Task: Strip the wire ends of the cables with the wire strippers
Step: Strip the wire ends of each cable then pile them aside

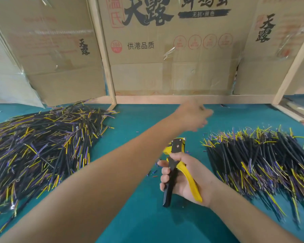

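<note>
Wire strippers (176, 160) in right hand (181, 178) grip, jaws up, left hand (193, 116) blurred (grip unclear), btw cable piles (256, 162).

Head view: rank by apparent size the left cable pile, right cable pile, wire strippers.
1. left cable pile, largest, though the frame cuts it off.
2. right cable pile, also cut off at the frame edge, so the gap is unsure.
3. wire strippers, held in the right hand, clearly smallest.
</note>
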Demonstrator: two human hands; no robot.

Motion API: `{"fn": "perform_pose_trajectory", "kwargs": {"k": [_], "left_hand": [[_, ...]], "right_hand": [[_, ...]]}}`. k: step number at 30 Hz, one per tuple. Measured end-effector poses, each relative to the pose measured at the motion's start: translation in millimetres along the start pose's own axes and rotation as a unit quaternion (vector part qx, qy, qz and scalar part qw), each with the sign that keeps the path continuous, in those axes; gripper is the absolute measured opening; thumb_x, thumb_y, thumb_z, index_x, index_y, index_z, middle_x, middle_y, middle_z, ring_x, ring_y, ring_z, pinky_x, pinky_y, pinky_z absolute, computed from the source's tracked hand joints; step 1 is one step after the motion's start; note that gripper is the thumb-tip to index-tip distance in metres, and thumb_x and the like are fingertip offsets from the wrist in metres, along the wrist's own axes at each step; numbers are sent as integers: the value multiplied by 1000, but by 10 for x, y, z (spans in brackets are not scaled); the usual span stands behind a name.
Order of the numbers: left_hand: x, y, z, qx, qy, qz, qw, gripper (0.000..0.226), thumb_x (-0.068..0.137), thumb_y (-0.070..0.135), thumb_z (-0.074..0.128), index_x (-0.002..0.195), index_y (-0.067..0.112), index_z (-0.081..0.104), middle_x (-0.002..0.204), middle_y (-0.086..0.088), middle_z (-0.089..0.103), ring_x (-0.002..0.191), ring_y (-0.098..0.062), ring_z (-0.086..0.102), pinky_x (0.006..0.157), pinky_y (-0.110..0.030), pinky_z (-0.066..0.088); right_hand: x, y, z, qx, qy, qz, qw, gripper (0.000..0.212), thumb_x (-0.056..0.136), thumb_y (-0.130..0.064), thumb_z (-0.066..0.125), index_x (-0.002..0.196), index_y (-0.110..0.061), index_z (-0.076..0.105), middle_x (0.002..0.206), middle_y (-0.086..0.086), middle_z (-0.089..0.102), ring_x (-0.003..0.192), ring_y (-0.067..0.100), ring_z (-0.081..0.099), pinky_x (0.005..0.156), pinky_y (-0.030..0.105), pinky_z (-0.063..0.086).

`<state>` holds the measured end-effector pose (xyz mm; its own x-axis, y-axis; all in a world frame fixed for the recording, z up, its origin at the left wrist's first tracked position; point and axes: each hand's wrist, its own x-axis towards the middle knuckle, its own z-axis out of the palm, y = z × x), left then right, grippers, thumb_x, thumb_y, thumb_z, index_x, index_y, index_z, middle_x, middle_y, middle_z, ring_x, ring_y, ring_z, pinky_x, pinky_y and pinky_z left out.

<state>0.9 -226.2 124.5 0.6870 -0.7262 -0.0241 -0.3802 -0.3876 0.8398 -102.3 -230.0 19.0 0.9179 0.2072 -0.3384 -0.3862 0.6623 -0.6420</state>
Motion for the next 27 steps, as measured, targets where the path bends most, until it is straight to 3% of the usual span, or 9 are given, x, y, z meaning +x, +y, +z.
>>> {"fn": "perform_pose_trajectory", "kwargs": {"k": [3, 5, 8, 10, 13, 17, 20, 23, 27], "left_hand": [[-206, -421, -596, 93, 99, 0, 991, 24, 97, 18, 52, 79, 3, 59, 79, -17, 69, 62, -22, 55, 56, -25, 44], [-410, -842, -999, 211, 143, -52, 965, 22, 94, 18, 54, 85, 0, 63, 79, -18, 66, 61, -29, 58, 53, -27, 44], [-817, -1496, -1502, 383, 147, -200, 890, 22, 94, 23, 56, 98, 3, 64, 101, -19, 69, 91, -36, 66, 74, -35, 54], [-1047, -1809, -1661, 443, 147, -264, 844, 24, 93, 31, 56, 97, 8, 58, 109, -17, 67, 95, -35, 62, 79, -38, 52], [-1161, -2082, -1627, 451, 196, -266, 829, 15, 96, 27, 53, 94, 14, 45, 109, -15, 65, 99, -36, 62, 72, -37, 44], [-1140, -2180, -1479, 457, 270, -259, 807, 3, 96, 8, 44, 98, 9, 44, 109, -17, 67, 102, -41, 65, 69, -39, 40], [-1132, -2166, -1495, 481, 259, -283, 788, 19, 94, 6, 44, 109, 4, 55, 111, -16, 68, 105, -39, 65, 74, -38, 45], [-1144, -2145, -1505, 501, 245, -299, 774, 22, 90, 9, 51, 106, 10, 66, 106, -10, 71, 100, -34, 68, 70, -34, 45], [-1171, -2171, -1502, 496, 257, -298, 774, 19, 92, 12, 52, 108, 5, 58, 106, -11, 71, 101, -35, 68, 67, -33, 42]], "right_hand": [[-16, 0, 19, -4, 6, -16, 1000, 35, 81, -24, 67, 108, -4, 58, 74, 8, 49, 62, 24, 47, 65, 38, 51], [-16, 7, 25, -13, -9, -27, 1000, 47, 72, -18, 73, 114, -7, 54, 76, 10, 48, 64, 26, 48, 67, 40, 51], [-13, 25, 36, -24, -30, -39, 999, 47, 77, -16, 68, 120, -10, 51, 80, 13, 49, 69, 29, 50, 72, 44, 52], [-3, 43, 37, -23, -37, -30, 999, 45, 78, -17, 66, 120, -12, 51, 81, 12, 49, 70, 28, 51, 74, 45, 53], [8, 65, 34, -39, -35, -20, 998, 46, 78, -18, 65, 122, -12, 50, 81, 12, 49, 69, 28, 50, 73, 44, 52], [20, 57, 16, -35, -36, -12, 999, 46, 79, -19, 66, 122, -12, 51, 81, 12, 48, 69, 27, 49, 72, 43, 52], [34, 50, -5, -33, -38, -5, 999, 47, 78, -19, 68, 122, -11, 53, 81, 12, 48, 69, 28, 49, 72, 44, 52], [48, 51, -17, -32, -43, 0, 999, 50, 77, -20, 71, 122, -11, 53, 81, 12, 48, 68, 28, 49, 72, 44, 52], [65, 56, -43, -29, -47, 3, 998, 51, 76, -20, 73, 122, -10, 54, 81, 13, 48, 69, 28, 50, 73, 45, 52]]}}
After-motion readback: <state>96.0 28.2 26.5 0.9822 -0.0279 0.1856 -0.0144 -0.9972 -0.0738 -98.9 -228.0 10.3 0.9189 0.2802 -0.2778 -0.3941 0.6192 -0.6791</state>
